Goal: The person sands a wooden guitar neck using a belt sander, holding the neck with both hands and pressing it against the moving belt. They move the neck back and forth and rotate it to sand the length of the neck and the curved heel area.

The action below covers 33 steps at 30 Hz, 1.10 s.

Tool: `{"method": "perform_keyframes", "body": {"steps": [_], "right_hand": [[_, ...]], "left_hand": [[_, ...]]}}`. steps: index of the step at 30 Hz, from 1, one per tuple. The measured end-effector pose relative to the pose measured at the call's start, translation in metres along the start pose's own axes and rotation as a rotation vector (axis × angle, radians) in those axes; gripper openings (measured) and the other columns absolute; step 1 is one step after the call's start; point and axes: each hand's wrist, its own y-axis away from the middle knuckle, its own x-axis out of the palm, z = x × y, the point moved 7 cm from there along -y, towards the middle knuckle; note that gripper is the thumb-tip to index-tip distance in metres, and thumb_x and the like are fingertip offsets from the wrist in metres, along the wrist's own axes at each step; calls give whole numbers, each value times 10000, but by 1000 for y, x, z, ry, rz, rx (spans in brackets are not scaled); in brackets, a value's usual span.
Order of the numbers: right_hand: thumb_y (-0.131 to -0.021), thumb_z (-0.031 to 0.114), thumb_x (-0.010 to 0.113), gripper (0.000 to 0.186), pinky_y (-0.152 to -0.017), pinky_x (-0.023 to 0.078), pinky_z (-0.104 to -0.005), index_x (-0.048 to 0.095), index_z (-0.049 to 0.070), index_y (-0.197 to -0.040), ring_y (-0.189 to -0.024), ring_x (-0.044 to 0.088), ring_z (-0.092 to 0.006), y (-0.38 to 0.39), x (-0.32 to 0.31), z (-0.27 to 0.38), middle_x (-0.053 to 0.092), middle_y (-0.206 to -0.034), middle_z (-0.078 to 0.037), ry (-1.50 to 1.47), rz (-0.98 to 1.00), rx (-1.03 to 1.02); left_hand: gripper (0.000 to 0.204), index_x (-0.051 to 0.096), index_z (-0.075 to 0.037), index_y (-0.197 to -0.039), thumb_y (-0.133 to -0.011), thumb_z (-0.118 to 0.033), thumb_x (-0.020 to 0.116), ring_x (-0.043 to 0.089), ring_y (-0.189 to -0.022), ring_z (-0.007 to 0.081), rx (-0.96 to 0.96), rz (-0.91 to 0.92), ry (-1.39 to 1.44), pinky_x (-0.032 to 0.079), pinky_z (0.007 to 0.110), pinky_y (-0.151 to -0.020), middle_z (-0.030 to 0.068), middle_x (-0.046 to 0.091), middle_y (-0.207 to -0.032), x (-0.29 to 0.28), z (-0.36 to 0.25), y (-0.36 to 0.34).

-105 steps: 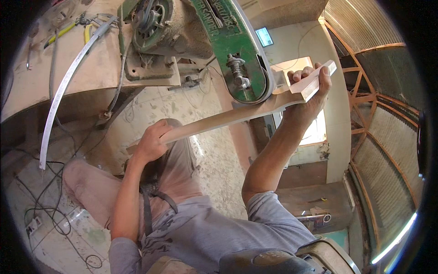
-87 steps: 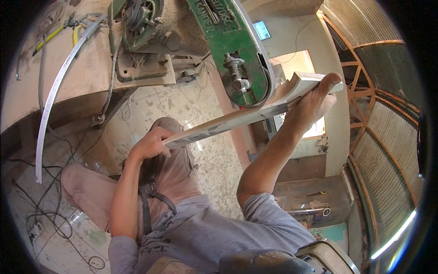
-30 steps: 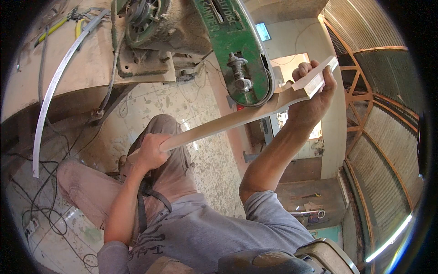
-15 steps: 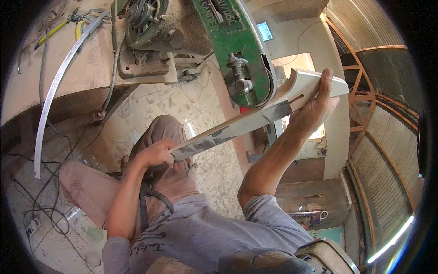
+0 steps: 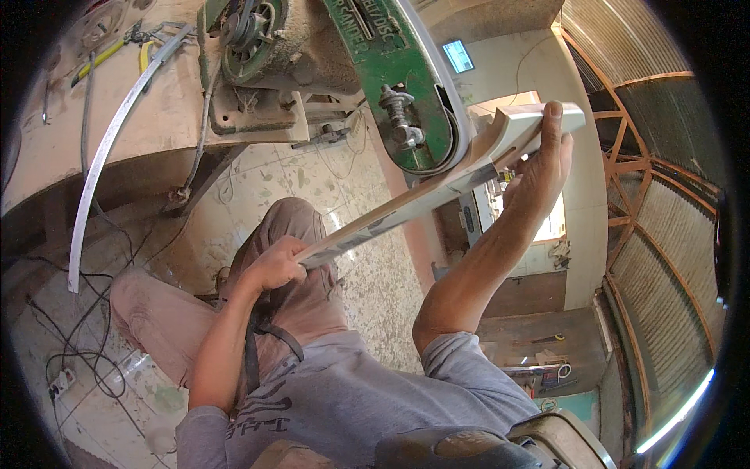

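Long pale wooden piece [image 5: 426,199] gripped at both ends under green metal belt machine [image 5: 422,129]

Grey-brown shelf-like unit [image 5: 504,327], lower right: white ring [image 5: 564,371] and slim yellow-ended tool [image 5: 558,338] in or on it, can't tell which. Left hand [image 5: 275,264] closed round the piece's narrow end. Right hand [image 5: 547,156] gripping the broad end, thumb laid over its face, other fingers partly hidden. Piece slants up to the right, upper edge at the machine's rounded nose; touching or just beside, can't tell. Wood smooth-looking, dark patches along face, curved step near broad end. Machine housing scuffed
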Motion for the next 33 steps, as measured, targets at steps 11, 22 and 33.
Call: {"method": "perform_keyframes", "body": {"steps": [11, 22, 33], "right_hand": [[-963, 385, 564, 680, -755, 598, -293, 497, -126, -1408, -861, 656, -182, -8, 23, -2, 613, -1022, -220, -453, 350, 43], [-884, 373, 609, 884, -661, 591, -256, 299, -221, -1460, -782, 636, -178, -17, 37, -18, 578, -872, -169, -768, 589, 59], [-861, 522, 538, 861, -627, 589, -246, 485, -163, -1381, -703, 647, -135, -8, 31, -7, 607, -818, -116, -346, 392, -49]], "left_hand": [[235, 624, -12, -930, -698, 17, 595, 628, -848, 455, 245, -822, -553, 506, 499, -714, 207, 647, -858, -12, -66, 58], [295, 599, 11, -963, -675, 63, 556, 592, -879, 467, 247, -1028, -713, 477, 509, -788, 220, 612, -879, 8, -72, 74], [301, 613, 9, -956, -662, 53, 568, 608, -865, 467, 270, -916, -606, 493, 507, -763, 226, 633, -881, 6, -64, 58]]}}
